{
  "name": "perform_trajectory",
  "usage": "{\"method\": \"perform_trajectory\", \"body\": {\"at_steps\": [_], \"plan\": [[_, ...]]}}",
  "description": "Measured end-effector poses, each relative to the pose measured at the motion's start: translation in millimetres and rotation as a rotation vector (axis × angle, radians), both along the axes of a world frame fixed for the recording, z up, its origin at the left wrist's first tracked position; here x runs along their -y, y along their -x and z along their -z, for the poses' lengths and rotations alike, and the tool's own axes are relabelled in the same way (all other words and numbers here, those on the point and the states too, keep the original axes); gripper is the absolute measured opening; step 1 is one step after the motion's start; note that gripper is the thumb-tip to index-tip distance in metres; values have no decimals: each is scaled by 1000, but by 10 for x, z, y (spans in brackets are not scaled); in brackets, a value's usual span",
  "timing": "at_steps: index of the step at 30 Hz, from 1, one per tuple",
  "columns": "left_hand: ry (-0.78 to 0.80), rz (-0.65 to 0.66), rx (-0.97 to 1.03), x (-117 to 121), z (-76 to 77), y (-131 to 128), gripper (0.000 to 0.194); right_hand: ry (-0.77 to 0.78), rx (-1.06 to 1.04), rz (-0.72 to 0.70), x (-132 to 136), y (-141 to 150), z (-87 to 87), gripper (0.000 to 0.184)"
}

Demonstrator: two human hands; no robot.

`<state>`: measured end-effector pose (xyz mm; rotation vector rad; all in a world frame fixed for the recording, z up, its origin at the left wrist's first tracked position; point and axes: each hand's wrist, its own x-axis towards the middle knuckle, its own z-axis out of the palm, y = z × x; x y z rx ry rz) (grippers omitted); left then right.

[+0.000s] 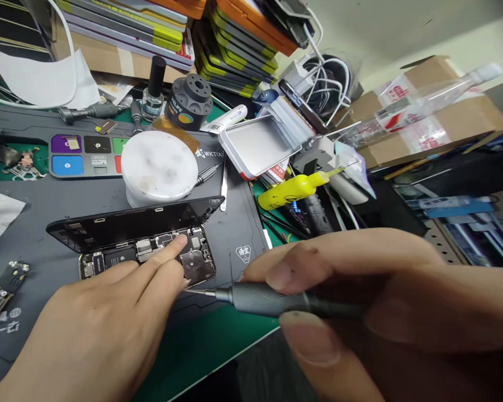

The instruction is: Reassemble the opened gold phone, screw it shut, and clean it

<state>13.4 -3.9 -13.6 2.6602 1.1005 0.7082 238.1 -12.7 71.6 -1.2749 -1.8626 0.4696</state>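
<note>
An opened smartphone (197,265) lies on the grey work mat, its inside parts showing. Its black screen (138,223) stands tilted up along the far edge, leaning by a white round container (159,167). My left hand (109,312) lies over the near side of the phone and holds it, the index fingertip pressed on the inside parts; the fingers hide part of the battery. In the right foreground, my right hand (360,296) grips a dark grey precision screwdriver (260,297) between thumb and fingers. Its thin tip points left, close to the left hand's fingers at the phone's near edge.
Behind the phone stand a nail-polish-like bottle (153,97) and a black round holder (189,103). Tweezers (224,187), a white tray (257,148) and a yellow bottle (291,190) lie to the right. A loose circuit part (6,287) is at left. Stacked cases (235,50) fill the back.
</note>
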Motion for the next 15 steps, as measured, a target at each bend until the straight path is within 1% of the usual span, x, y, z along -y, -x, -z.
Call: {"method": "perform_trajectory", "body": {"at_steps": [3,6,11,15], "plan": [[-20,-11,-4,-12,11,-7,28,-17,-37,52,41,-29,66,41],[-20,-4,0,-20,9,-4,28,-32,-78,41,17,27,75,39],[-16,27,2,-28,-7,-4,29,-118,-123,32,-50,158,5,27],[-32,25,6,-27,-4,-9,31,-52,-112,-37,-73,177,-52,29]]}}
